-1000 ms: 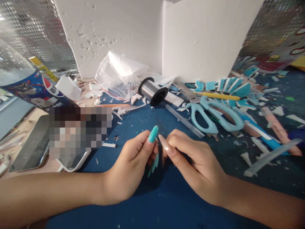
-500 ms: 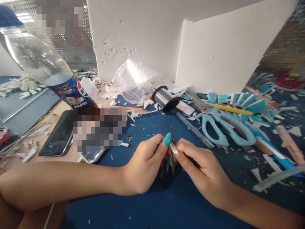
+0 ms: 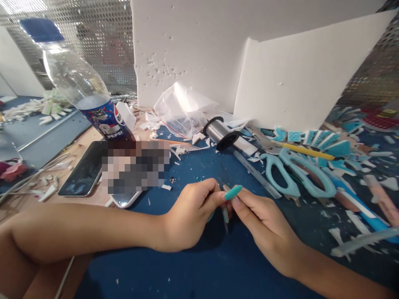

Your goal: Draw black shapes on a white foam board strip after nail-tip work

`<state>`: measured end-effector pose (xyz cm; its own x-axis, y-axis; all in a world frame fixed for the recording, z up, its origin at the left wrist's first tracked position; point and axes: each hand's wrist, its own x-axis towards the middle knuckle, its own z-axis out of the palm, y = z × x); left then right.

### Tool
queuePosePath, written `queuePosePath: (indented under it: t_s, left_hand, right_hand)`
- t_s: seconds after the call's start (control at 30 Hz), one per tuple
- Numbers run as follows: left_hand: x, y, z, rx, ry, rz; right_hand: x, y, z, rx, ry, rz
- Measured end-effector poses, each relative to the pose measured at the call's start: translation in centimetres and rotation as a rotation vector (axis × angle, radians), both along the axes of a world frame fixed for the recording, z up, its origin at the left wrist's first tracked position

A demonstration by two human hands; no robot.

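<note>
My left hand [image 3: 195,216] is closed over the blue mat [image 3: 174,274], its thumb with a long turquoise nail pressed toward the other hand's fingertips. Meeting it at the fingertips, my right hand [image 3: 264,222] pinches with thumb and forefinger. Whatever lies between the fingers is too small or too hidden to make out. Beyond the hands lies a spool of thin silvery wire [image 3: 220,132] with black flanges. Light-blue-handled scissors [image 3: 307,178] rest to the right of it, near a translucent glue stick [image 3: 257,174].
A Pepsi bottle [image 3: 106,118] stands at the left behind a dark phone [image 3: 82,168] and a second, partly blurred phone [image 3: 124,199]. White foam boards [image 3: 183,45] rise at the back, with a clear plastic bag [image 3: 181,108] before them. Foam scraps and a yellow pencil-like stick [image 3: 307,150] lie rightward.
My left thumb has swung from pointing up to pointing right, across my right fingertips. Both hands stay together in nearly the same place. The view has shifted slightly left and up.
</note>
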<state>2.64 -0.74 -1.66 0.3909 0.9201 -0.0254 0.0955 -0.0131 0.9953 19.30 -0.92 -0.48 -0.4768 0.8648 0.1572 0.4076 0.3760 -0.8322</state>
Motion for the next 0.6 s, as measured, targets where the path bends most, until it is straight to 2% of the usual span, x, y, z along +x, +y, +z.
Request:
queuePosePath:
  t_s: [0.17, 0.43, 0.6]
  left_hand:
    - [-0.01, -0.05, 0.01, 0.006, 0.041, 0.039]
    - [0.05, -0.03, 0.4, 0.038, -0.026, 0.035]
    - [-0.04, -0.11, 0.35, 0.021, 0.039, 0.086]
  right_hand:
    - [0.18, 0.1, -0.18, -0.021, 0.026, -0.043]
    - [0.28, 0.06, -0.7, -0.059, 0.043, 0.048]
    - [0.03, 0.07, -0.3, -0.061, 0.034, 0.042]
